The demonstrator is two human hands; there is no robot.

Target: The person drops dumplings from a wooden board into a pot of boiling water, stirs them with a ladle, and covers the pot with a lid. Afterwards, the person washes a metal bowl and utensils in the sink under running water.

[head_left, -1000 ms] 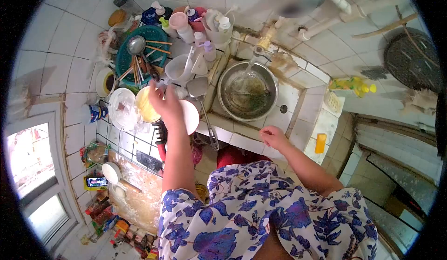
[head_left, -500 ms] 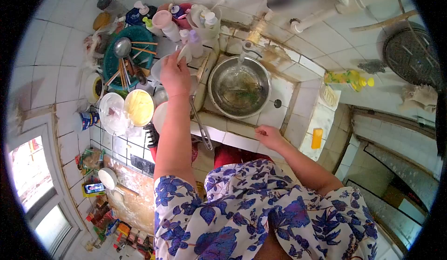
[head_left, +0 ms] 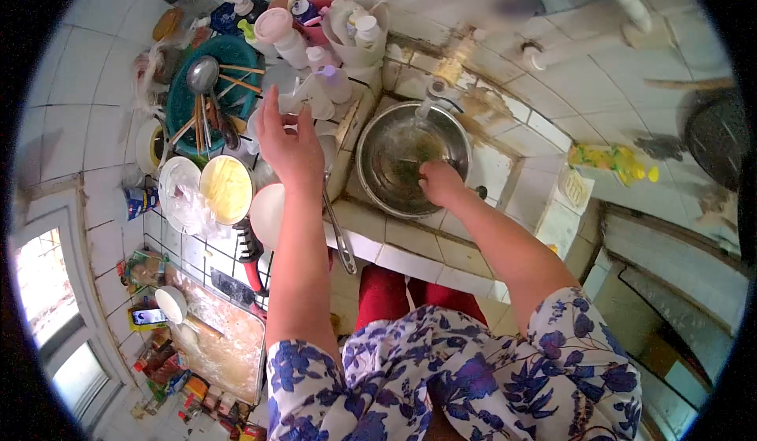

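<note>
My left hand (head_left: 292,145) is raised over the counter with its fingers spread and nothing held in them. Just beyond its fingertips lies a white dish (head_left: 317,99), beside the pump bottles. My right hand (head_left: 443,184) reaches over the rim of a steel basin (head_left: 364,179) in the sink, its fingers curled together. Whether anything is between those fingers is hidden. Inside the basin there is water with some green bits (head_left: 424,143), below the tap (head_left: 430,100).
Left of my arm stand a teal basin (head_left: 175,102) with a ladle (head_left: 203,74) and chopsticks, a bowl of yellow food (head_left: 226,188) and a white bowl (head_left: 175,204). Tongs (head_left: 339,232) lie at the sink's edge. A floury board (head_left: 229,338) is lower left.
My left hand has let go of the white dish and drawn back, spreading its fingers. My right hand has moved from the sink's front edge up over the steel basin.
</note>
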